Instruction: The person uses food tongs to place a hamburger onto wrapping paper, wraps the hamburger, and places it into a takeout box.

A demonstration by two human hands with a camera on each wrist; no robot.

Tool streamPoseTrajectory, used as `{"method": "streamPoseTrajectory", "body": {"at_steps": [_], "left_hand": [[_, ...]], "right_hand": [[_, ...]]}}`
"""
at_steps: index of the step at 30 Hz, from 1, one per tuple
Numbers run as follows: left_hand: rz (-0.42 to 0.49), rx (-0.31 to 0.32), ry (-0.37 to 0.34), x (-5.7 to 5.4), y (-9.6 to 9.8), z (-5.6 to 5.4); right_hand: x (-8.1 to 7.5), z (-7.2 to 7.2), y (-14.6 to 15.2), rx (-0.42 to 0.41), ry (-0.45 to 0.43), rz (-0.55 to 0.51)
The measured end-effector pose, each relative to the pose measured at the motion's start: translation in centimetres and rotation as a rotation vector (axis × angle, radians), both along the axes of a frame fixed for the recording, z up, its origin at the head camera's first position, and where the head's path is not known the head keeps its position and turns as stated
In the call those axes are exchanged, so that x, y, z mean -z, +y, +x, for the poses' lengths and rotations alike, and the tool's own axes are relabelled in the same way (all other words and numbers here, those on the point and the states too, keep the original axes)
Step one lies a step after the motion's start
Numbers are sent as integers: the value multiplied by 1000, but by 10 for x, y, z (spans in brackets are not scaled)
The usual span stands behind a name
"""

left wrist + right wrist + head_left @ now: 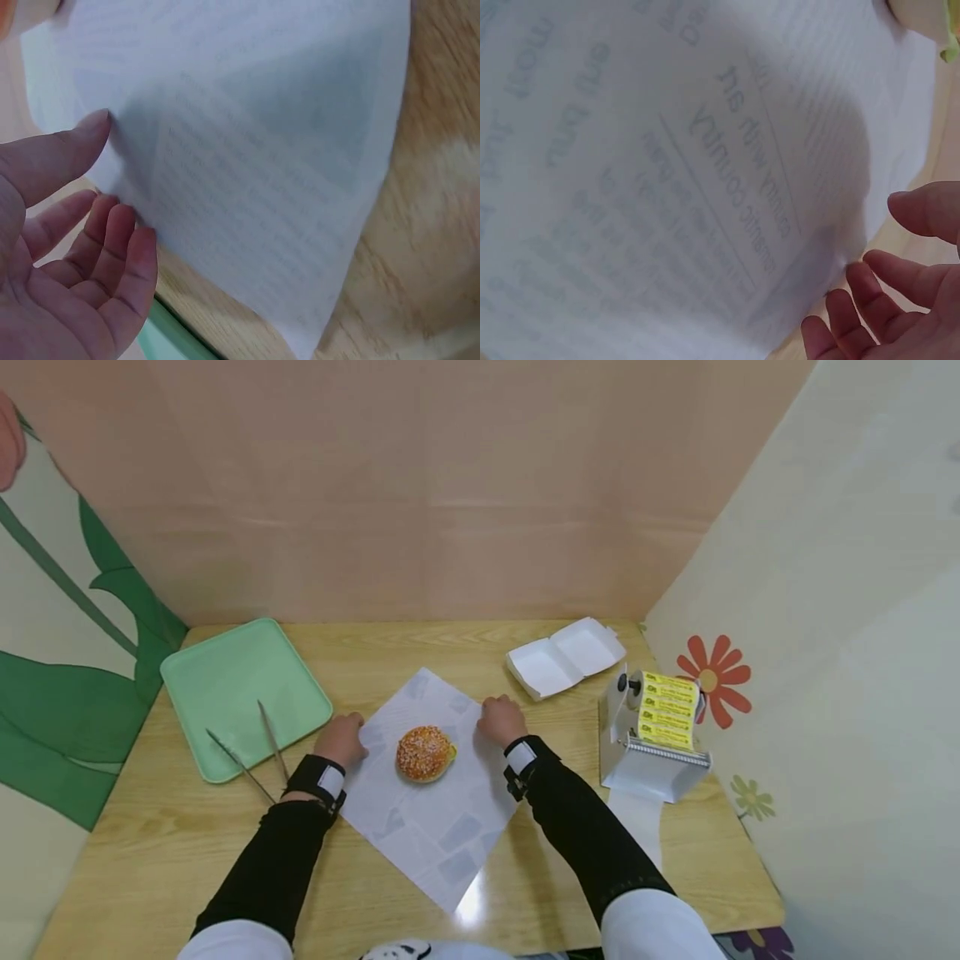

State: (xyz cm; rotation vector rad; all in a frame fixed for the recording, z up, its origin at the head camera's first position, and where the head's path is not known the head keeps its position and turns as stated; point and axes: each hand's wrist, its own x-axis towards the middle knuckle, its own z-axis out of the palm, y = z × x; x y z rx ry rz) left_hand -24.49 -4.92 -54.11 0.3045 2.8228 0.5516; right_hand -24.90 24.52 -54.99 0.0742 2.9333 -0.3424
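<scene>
A sesame-topped burger (425, 753) sits on a sheet of printed wrapping paper (450, 835), which lies turned like a diamond on the table. My left hand (342, 741) is at the paper's left edge. In the left wrist view its thumb (71, 154) reaches over the paper, while the curved fingers (124, 255) meet the edge, apart from the thumb. At the right edge is my right hand (502, 721). In the right wrist view its fingertips (859, 277) touch the paper's border, with the thumb (922, 211) apart from them.
A green tray (255, 681) stands at the left, with metal tongs (242, 766) leaning across its front edge. At the back right lies an opened white box (566, 658). A dispenser (654, 768) holding a roll of yellow labels (667, 710) stands near the right wall.
</scene>
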Motion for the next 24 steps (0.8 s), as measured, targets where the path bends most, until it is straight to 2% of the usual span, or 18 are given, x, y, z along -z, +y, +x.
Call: {"method": "streamPoseTrajectory", "body": {"at_steps": [3,6,12,20,24], "left_hand": [[-13,-6,28,3,1,1],[-12,-6,66,5,1,4],[29,-28,58,6,1,11],[54,-77,125,6,1,13],[30,-117,137,7,1,14]], "right_hand": [[5,-4,-4,-9,19,27],[6,-8,-8,5,18,2],[6,-12,-12,84,-25,-81],[-4,-19,-27,33,58,-296],[-15,-22,-38,-25,114,-310]]}}
